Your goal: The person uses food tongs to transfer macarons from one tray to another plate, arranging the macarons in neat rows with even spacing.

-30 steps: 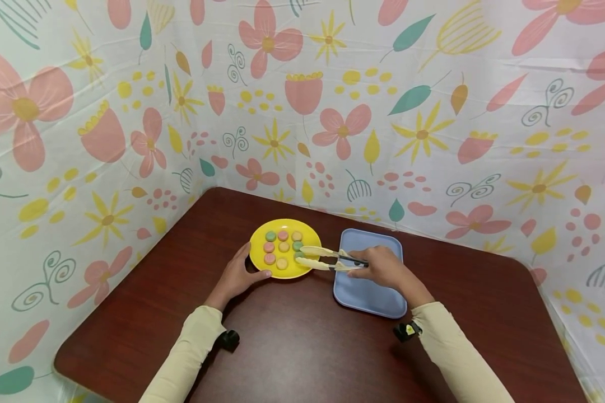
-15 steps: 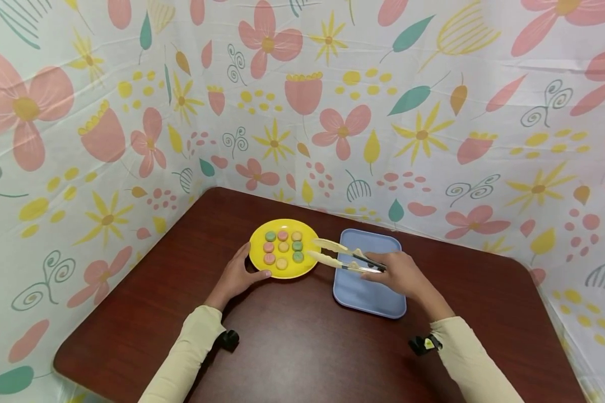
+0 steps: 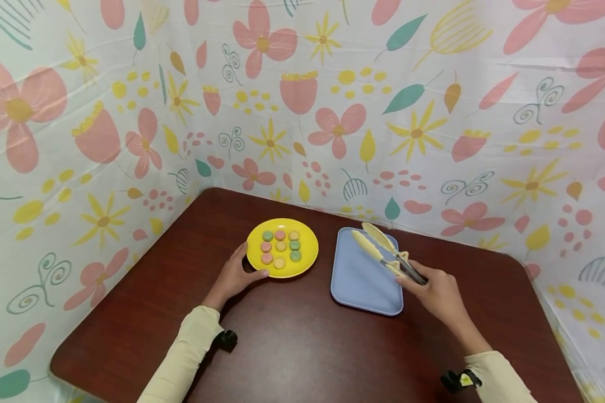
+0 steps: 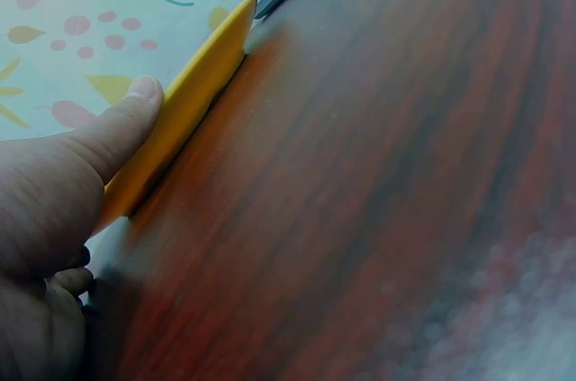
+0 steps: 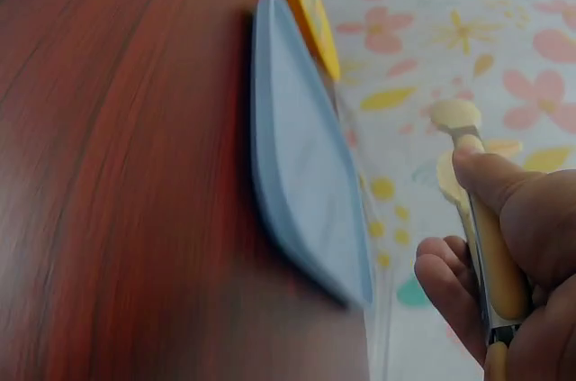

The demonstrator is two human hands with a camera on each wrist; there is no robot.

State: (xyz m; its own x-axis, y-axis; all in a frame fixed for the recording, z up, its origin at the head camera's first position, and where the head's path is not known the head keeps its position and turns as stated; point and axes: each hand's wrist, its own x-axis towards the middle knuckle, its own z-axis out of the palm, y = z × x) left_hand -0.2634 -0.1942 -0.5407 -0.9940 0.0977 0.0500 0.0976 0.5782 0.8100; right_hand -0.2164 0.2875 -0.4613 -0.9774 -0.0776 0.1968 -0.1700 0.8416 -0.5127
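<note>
My right hand (image 3: 438, 294) grips a pair of tongs (image 3: 383, 249) with cream tips and steel arms. Their tips stand apart over the blue tray (image 3: 360, 280), with nothing between them. In the right wrist view the thumb lies along one arm of the tongs (image 5: 486, 237). My left hand (image 3: 234, 277) holds the yellow plate (image 3: 307, 252) by its left edge, thumb at the near rim. The left wrist view shows that thumb against the plate's rim (image 4: 184, 115). Several small macarons (image 3: 280, 245) in green, pink and cream sit on the plate in rough rows.
Both plate and tray stand on a dark wooden table (image 3: 292, 347) with rounded corners. The tray lies to the right of the plate, a narrow gap between them. A flower-printed curtain (image 3: 302, 112) hangs behind and to the left of the table.
The tongs have drawn back from the plate's right side, rightward over the tray, as the right hand moved right. The left hand stays at the plate; the macarons look unchanged.
</note>
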